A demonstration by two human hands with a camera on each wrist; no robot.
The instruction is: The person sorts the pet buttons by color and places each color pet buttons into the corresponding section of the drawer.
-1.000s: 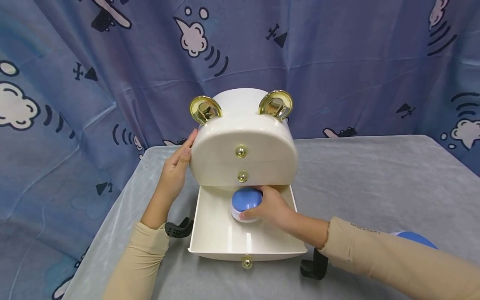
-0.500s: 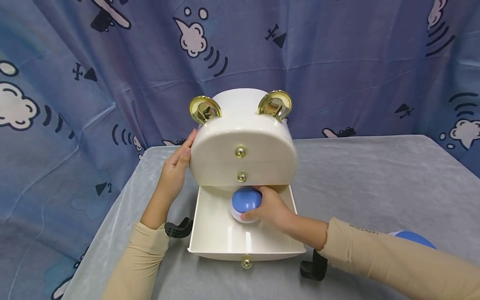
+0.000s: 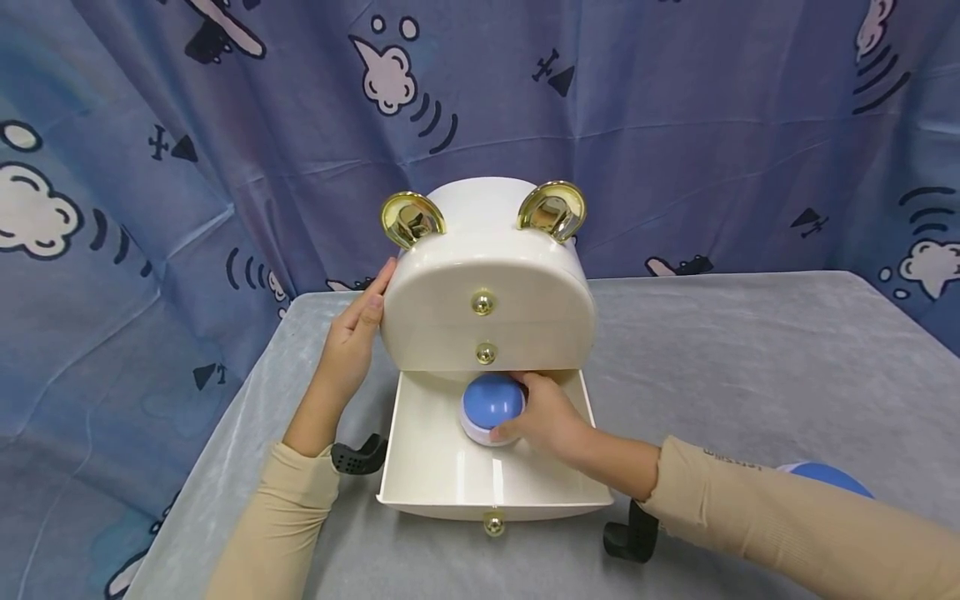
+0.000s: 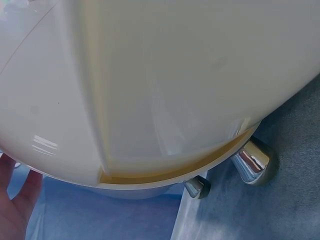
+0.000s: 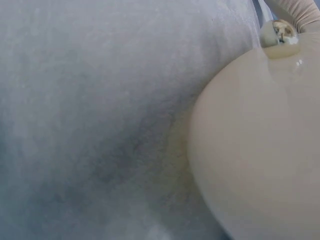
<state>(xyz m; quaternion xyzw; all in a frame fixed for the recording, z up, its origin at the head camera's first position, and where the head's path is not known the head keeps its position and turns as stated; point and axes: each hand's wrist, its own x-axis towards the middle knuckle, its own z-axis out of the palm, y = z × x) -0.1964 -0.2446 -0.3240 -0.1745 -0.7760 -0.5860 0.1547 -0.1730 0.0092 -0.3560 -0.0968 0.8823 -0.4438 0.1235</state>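
A white storage box (image 3: 487,321) with gold ears and gold knobs stands on the grey cloth, its bottom drawer (image 3: 442,483) pulled out. At the back of that drawer sits a small round container (image 3: 491,404) with a domed blue top and white base. My right hand (image 3: 547,417) curls round its right side, thumb on the white base and fingertips hidden behind it. My left hand (image 3: 352,337) rests along the box's left side, fingers fairly straight; its fingers (image 4: 25,200) show at the lower left in the left wrist view. The right wrist view misses the right hand.
Another blue-topped round thing (image 3: 828,477) lies at the right, partly behind the right sleeve (image 3: 780,508). Black wrist mounts (image 3: 630,533) hang beside the drawer. A patterned blue curtain (image 3: 675,142) hangs behind the table.
My right thumb has slid slightly right along the container's base, showing more of it. The container has barely shifted, and the left hand keeps its place.
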